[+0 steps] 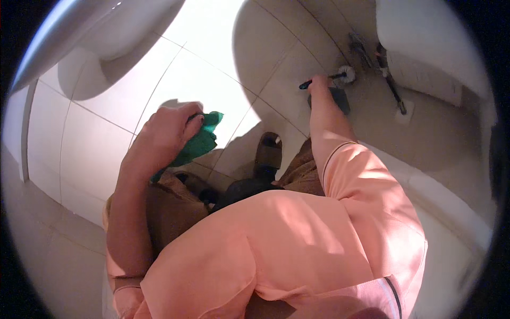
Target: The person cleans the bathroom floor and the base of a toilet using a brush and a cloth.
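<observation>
My left hand (171,125) is closed on a crumpled green cloth (201,141), which hangs down beside the wrist. Out to the right, my right hand (318,83) grips the dark handle of a round brush (347,74) with pale bristles. The brush head is low, close to the tiled floor near the wall; whether it touches a surface I cannot tell. A dark grey object (340,100) shows partly behind my right forearm.
White ceramic fixtures curve in at the upper left (131,24) and upper right (422,67). A dark hose (394,91) runs down to a pale plate at the right. Sandalled feet (269,153) stand on the tiled floor (215,71).
</observation>
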A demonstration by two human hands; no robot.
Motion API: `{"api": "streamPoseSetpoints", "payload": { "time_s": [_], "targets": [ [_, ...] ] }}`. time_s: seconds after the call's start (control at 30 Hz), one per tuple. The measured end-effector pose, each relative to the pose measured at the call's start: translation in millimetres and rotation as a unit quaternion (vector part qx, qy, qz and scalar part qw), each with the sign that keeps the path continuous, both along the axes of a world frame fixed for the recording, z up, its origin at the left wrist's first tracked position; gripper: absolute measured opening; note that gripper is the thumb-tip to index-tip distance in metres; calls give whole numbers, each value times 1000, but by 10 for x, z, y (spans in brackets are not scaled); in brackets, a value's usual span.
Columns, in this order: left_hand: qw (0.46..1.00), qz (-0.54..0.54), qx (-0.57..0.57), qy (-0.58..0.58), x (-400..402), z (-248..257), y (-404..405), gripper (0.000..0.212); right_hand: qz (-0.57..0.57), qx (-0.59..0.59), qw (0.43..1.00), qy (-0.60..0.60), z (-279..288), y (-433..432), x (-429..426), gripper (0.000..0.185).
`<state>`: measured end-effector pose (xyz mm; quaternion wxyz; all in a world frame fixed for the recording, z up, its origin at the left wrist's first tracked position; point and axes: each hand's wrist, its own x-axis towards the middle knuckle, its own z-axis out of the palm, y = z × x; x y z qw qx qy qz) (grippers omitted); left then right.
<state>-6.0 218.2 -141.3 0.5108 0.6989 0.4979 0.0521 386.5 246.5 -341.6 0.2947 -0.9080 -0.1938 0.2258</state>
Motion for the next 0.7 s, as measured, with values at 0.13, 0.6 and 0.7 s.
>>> {"api": "streamPoseSetpoints", "payload": {
  "time_s": [0.13, 0.6, 0.7],
  "targets": [
    [997, -36, 57, 37, 341, 9, -60, 26, 79, -65, 992, 71, -89, 676, -693, 59],
    [990, 31, -27, 136, 1152, 1064, 229, 25, 897, -109, 423, -70, 1862, 450, 1133, 58],
    [990, 43, -19, 132, 1164, 1181, 211, 25, 902, -210, 347, -149, 2049, 739, 1346, 65]
  ]
}}
